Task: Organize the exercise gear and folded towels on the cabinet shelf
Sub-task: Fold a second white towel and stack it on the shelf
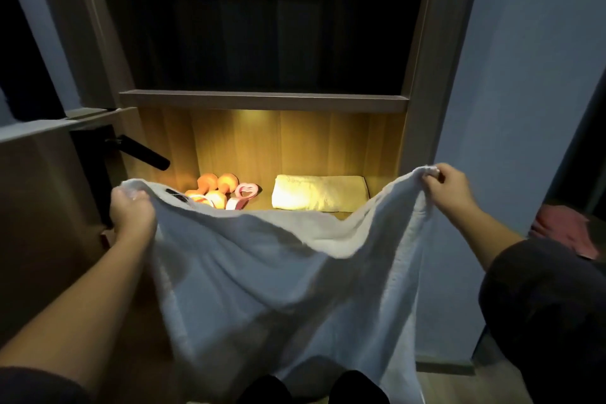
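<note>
A large white towel (278,279) hangs spread out in front of the cabinet. My left hand (131,210) grips its upper left corner and my right hand (447,185) pinches its upper right corner. Behind the towel's top edge, the lit wooden shelf (262,141) holds orange dumbbells (216,187) at the left, a pink heart-shaped grip trainer (244,194) beside them, and a folded pale towel (319,191) at the right. The towel hides the front of the shelf and part of the dumbbells.
A black door handle (144,151) sticks out at the left, close to my left hand. Above the lit shelf is a dark compartment (262,16). A blue wall (511,75) stands at the right, with a reddish cloth (564,233) low beyond it.
</note>
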